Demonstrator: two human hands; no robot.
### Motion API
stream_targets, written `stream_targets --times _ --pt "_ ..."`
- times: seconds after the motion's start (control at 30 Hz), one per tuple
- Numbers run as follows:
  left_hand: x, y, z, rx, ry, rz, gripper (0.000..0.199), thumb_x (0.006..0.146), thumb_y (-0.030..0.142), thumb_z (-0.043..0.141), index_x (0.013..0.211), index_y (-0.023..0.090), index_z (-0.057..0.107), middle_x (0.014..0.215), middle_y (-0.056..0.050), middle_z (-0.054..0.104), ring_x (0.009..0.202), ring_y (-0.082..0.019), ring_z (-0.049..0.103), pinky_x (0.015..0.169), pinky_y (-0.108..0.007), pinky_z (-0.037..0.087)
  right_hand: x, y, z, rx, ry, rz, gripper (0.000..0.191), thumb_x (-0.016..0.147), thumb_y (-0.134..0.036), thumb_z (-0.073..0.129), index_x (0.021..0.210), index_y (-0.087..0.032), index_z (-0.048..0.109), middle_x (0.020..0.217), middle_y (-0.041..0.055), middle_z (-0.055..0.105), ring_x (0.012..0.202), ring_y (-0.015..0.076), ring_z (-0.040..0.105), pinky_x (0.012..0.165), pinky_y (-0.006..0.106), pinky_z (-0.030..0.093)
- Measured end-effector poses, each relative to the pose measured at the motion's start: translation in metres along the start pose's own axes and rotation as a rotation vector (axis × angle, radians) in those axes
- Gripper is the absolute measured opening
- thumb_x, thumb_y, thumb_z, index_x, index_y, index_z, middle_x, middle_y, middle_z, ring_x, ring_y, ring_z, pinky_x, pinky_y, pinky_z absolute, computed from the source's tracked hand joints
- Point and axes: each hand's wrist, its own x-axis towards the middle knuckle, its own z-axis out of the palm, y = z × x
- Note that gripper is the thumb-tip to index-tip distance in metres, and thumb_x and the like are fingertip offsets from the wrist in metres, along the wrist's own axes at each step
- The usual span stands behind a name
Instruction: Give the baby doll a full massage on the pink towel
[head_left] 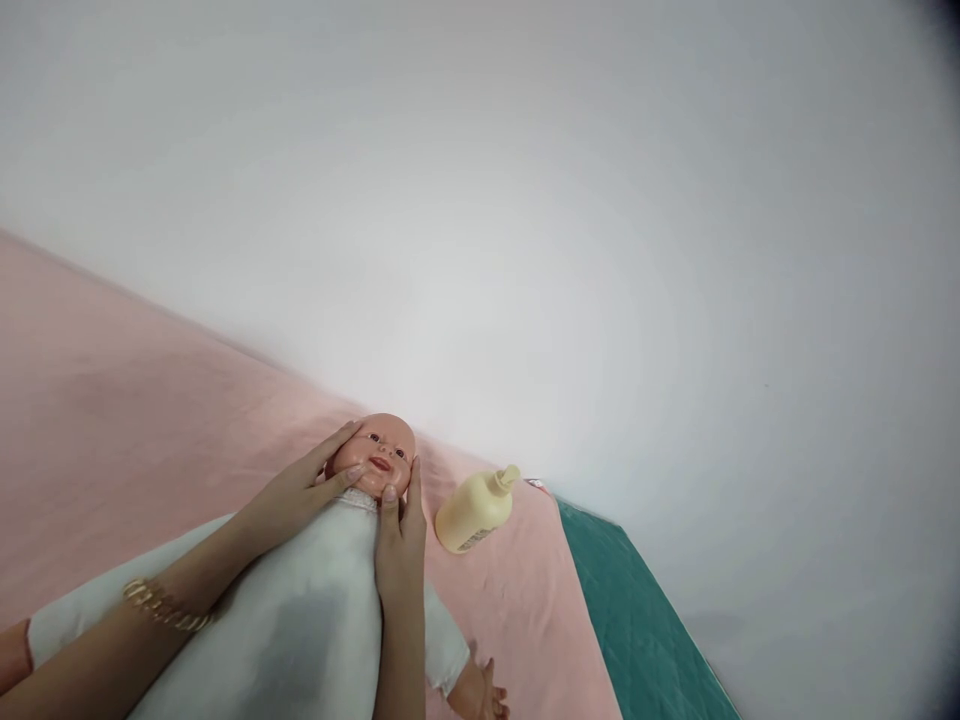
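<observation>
A baby doll (322, 600) in a white outfit lies on its back on a pink cloth, its head toward the wall. My left hand (319, 475) cups one side of the doll's head, with the thumb along its cheek by the mouth. Against the other cheek rests my right hand (401, 525), its thumb near the chin and its fingers along the side of the head. Both hands hold the head between them. A gold bracelet circles my left wrist.
A pale yellow pump bottle (474, 512) stands on the pink cloth (547, 620) to the right of the doll's head. Beyond the cloth's right edge shows a green quilted surface (637, 610). A plain white wall (525, 250) rises behind.
</observation>
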Motion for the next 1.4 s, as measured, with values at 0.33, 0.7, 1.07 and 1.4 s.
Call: stream_targets --times 0.33,0.7,1.07,1.4 --pt "0.005 -0.007 -0.003 0.016 -0.022 -0.013 0.078 0.089 0.065 0.041 0.151 0.017 0.035 0.155 -0.008 0.037 0.142 -0.027 0.034 0.118 -0.039 0.029 -0.001 -0.003 -0.001 -0.040 0.004 0.004 0.079 0.094 -0.064 0.037 0.154 -0.013 0.026 0.159 0.0095 0.026 0.148 0.0222 0.025 0.120 0.041 0.024" --pt "0.005 -0.011 -0.001 -0.023 -0.024 -0.059 0.084 0.079 0.055 0.064 0.151 0.023 0.033 0.152 -0.008 0.042 0.134 -0.031 0.046 0.106 -0.036 0.047 -0.001 -0.007 0.002 0.143 -0.019 0.046 0.092 0.083 -0.047 0.067 0.155 -0.013 0.021 0.154 0.0132 0.038 0.137 0.0258 0.045 0.112 0.040 0.040" --pt "0.002 -0.005 -0.001 -0.018 -0.020 -0.069 0.080 0.082 0.054 0.061 0.151 0.024 0.034 0.152 -0.005 0.041 0.135 -0.029 0.045 0.105 -0.033 0.048 0.002 0.003 0.000 0.114 0.012 0.015 0.079 0.087 -0.046 0.062 0.153 -0.017 0.029 0.154 0.0106 0.038 0.140 0.0269 0.041 0.113 0.044 0.038" --pt "0.010 -0.019 -0.006 0.060 -0.068 0.014 0.082 0.088 0.065 0.046 0.155 0.022 0.028 0.156 -0.004 0.032 0.141 -0.030 0.034 0.116 -0.040 0.034 0.002 0.003 -0.003 -0.045 0.007 -0.027 0.074 0.096 -0.059 0.038 0.154 -0.014 0.026 0.159 0.0072 0.026 0.148 0.0213 0.025 0.121 0.041 0.025"
